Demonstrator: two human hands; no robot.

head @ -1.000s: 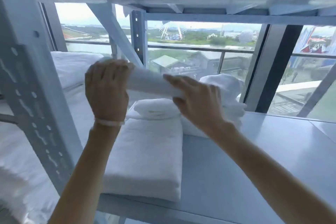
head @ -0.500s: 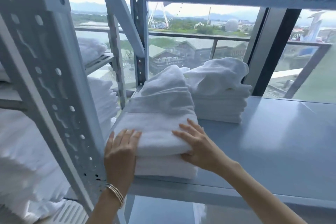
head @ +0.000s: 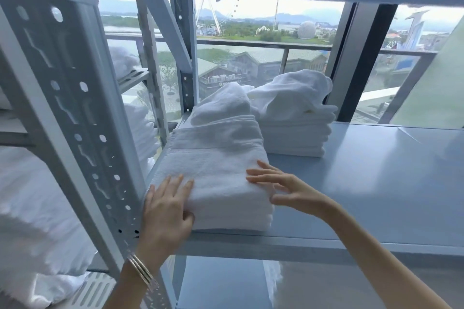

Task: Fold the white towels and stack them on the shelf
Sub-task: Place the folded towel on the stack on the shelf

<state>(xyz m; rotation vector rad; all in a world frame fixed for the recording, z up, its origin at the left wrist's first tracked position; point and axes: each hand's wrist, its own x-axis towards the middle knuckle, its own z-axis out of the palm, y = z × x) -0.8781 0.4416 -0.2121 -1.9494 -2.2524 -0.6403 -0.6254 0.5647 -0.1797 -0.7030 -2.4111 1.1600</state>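
Head camera is looking down at a grey metal shelf [head: 364,183] by a big window. A stack of folded white towels [head: 221,208] is sitting at the left end of the shelf, close to the front edge and just beside a grey post with holes [head: 75,108]. The top towel [head: 216,158] is lying flat on the stack, and its far end is bunching up into a soft hump. The left hand [head: 167,211] is resting on the front left corner of the top towel, with its fingers straight and close together and its thumb pressing on the front side of the stack. Thin bracelets [head: 140,269] are sitting on that wrist. The right hand [head: 288,188] is reaching in from the right with its fingers straight and spread apart, and its fingertips are touching the right edge of the top towel. A second stack of white towels [head: 296,130] is sitting just behind and to the right of the first one, with a crumpled towel on top. More white towels [head: 37,208] are lying on the shelves left of the post. A big wheel [head: 213,17] is showing outside the glass.
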